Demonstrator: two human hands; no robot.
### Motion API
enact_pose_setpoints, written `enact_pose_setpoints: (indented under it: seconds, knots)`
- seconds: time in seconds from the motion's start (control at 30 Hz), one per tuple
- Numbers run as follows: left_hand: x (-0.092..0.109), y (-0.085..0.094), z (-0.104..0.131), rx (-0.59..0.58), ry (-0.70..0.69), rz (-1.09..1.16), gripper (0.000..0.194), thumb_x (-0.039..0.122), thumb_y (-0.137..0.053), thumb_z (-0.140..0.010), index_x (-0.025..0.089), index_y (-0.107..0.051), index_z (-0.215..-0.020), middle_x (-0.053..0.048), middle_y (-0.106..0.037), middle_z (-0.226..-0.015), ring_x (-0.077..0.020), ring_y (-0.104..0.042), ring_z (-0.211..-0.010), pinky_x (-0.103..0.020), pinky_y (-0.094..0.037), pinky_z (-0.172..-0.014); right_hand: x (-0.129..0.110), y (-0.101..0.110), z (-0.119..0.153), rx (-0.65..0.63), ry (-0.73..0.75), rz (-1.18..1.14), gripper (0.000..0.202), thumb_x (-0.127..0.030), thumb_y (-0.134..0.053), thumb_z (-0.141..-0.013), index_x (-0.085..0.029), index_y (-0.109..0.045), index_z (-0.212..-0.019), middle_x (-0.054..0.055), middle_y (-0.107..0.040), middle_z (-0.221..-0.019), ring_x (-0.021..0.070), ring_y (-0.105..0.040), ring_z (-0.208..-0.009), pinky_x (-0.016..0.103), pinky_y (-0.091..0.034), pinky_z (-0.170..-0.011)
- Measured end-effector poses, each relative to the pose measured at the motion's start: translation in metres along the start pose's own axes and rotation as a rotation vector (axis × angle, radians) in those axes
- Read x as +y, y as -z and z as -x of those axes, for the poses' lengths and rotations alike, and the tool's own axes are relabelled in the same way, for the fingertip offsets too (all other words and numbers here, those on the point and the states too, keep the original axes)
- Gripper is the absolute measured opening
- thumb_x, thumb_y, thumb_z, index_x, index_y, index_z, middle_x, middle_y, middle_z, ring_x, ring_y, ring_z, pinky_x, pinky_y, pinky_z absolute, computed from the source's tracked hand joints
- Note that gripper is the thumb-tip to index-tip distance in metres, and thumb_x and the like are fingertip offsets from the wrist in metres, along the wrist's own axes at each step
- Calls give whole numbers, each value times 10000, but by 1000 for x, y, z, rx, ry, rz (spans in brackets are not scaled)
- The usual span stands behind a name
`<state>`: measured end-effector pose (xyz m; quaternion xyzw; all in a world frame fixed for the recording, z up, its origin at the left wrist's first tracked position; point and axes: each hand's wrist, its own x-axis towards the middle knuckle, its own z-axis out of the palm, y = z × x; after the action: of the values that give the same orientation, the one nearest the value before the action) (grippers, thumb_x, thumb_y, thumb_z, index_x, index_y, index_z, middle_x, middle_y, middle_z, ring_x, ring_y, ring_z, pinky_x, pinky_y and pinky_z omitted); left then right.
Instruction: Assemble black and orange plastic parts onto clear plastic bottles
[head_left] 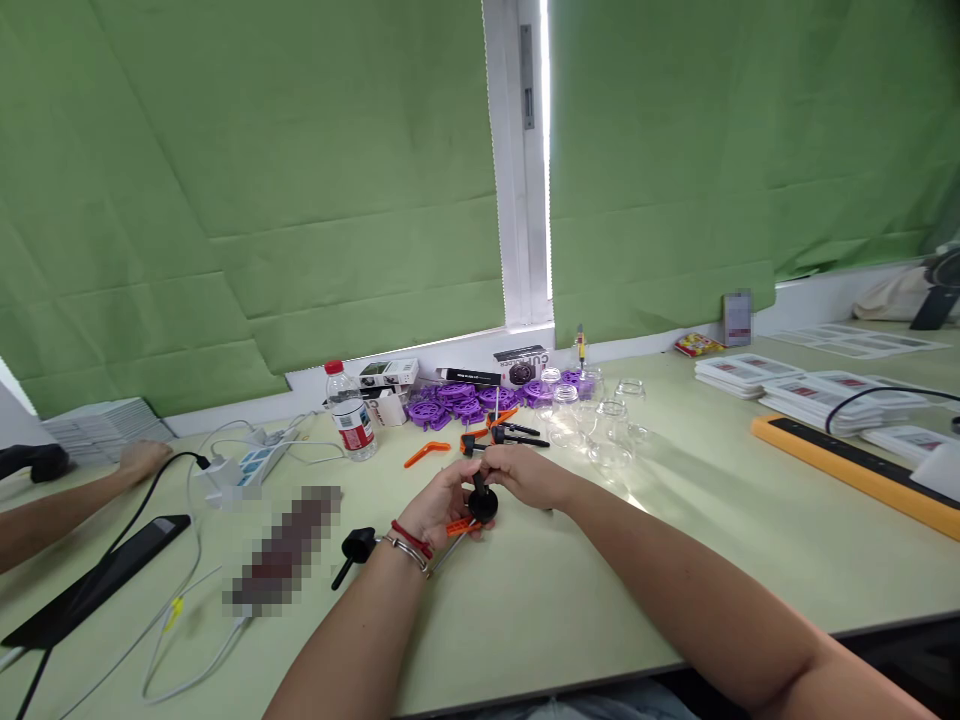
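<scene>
My left hand (441,505) is closed round a black cup-shaped part (484,505) with a short stem, low over the table. An orange strip (460,525) and a thin metal rod also show at the left hand's fingers. The fingers of my right hand (525,475) are pinched at the upper end of the same black part, partly hiding it. A similar black cup-shaped part with a handle (358,546) lies beside my left wrist. Beyond my hands are an orange bent piece (427,453) and several black and orange pieces (517,435).
Purple openwork parts (450,402), clear cups (607,430) and a water bottle (352,420) stand at the back. Cables and a power strip (262,460) lie left, near another person's hand (146,458). A yellow bar (855,475) and stacked cards (810,395) are right.
</scene>
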<state>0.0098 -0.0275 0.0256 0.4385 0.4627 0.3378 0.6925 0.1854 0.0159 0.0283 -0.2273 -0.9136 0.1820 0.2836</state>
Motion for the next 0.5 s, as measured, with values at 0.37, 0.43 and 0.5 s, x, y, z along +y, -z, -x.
enact_pose_setpoints:
  seconds: [0.37,0.43,0.5]
  knots:
    - [1,1,0,-33,3,11,459,546,-533,-707,195,-468,-996,-48,-590,-695,-245,-642,-593,-271,-431,-453,3,-1,1,9,50,-42,192,-113,-439,-841,-177,-620,-859,30,-633,-822,136,-543,-758,235,-392,-703]
    - [1,1,-1,-34,0,4,455,543,-526,-711,192,-471,-994,-50,-591,-695,-247,-643,-601,-268,-430,-452,4,-2,1,14,49,-45,192,-112,-441,-838,-177,-622,-849,25,-633,-806,133,-543,-745,233,-396,-696]
    - [1,2,-1,-35,3,-2,450,539,-519,-713,193,-470,-997,-51,-592,-698,-251,-644,-609,-267,-428,-449,6,-3,1,15,53,-49,185,-114,-448,-835,-175,-623,-842,24,-633,-798,133,-545,-737,233,-400,-690]
